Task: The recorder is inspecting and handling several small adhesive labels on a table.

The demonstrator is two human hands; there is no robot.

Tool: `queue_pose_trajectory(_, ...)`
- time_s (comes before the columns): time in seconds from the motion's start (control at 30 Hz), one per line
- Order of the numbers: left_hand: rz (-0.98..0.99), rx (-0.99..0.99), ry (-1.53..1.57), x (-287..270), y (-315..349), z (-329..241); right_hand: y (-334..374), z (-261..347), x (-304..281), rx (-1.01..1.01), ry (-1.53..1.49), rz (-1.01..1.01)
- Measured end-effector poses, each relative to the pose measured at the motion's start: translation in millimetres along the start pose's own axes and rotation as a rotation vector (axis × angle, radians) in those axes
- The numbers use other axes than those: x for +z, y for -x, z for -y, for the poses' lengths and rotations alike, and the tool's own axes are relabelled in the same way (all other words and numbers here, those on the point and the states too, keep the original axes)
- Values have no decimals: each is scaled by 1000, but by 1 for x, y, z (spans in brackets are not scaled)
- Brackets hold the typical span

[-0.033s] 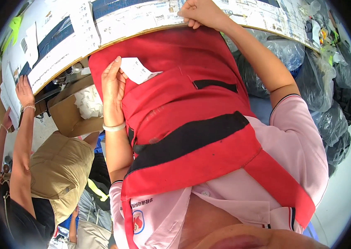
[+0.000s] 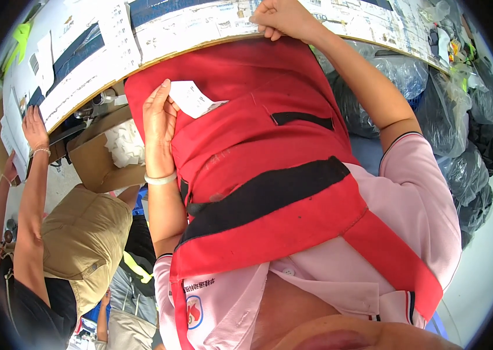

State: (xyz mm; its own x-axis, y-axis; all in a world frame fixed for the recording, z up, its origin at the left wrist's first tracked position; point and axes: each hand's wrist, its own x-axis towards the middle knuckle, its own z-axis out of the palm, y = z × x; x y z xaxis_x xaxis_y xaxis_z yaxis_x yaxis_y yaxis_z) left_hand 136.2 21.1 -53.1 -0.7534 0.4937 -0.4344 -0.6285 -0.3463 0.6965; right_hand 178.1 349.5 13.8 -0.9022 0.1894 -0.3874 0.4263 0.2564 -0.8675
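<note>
2 hands of the wearer are in view, plus 1 hand of a co-worker at far left. Far left: co-worker's raised hand [image 2: 34,129], fingers flat against the papers at the table edge [image 2: 92,96], a thin bracelet on the wrist; below it a tan garment [image 2: 86,233] covers that person's back. Next right, under the table edge: an open cardboard box [image 2: 97,166] with crumpled white filling inside. Left hand [image 2: 159,125]: fingers extended upward, thumb side pinching the lower-left corner of a small white paper slip [image 2: 191,98]; a pale band sits on the wrist. The slip lies tilted against the upper left of the red apron [image 2: 246,146], which covers the wearer's front and carries 2 black bands, 1 short near the pocket, 1 long across the middle. Pink shirt [image 2: 415,204] shows beneath and to the right of the apron. Right hand [image 2: 284,18]: at top centre, fingers curled down over the table edge, pressing on the printed sheets [image 2: 199,26] lying there; whether it grips a sheet or only rests on it, cannot tell. Far right: several dark bundles in clear plastic bags [image 2: 456,116], stacked beside the table.
</note>
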Motion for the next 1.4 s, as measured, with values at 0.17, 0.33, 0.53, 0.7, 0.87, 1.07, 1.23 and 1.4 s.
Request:
queue_pose_trajectory(0.17, 4, -3, 1, -5, -2, 3, 9, -8, -6, -70, -154, -10)
queue_pose_trajectory(0.33, -17, -12, -21, -2, 3, -2, 30, -3, -56, -75, -126, -246)
queue_pose_trajectory(0.53, -16, -3, -20, 2, 0, -4, 22, -34, -96, 7, 383, -498)
queue_pose_trajectory(0.7, -32, 23, -3, -5, 5, -2, 6, -59, -97, 4, 635, -532)
queue_pose_trajectory(0.87, 29, 38, 23, 9, 8, -6, 20, -37, -91, -73, 1109, -854)
queue_pose_trajectory(1.07, -47, 103, -52, 23, 25, -15, 56, 25, 66, -247, 272, 70)
queue_pose_trajectory(1.23, -46, 176, -108, 16, 22, -7, 47, 24, 118, -221, 93, 395)
queue_pose_trajectory(1.4, 22, 444, -258, 32, 36, -19, 46, 23, 120, -133, 23, 463)
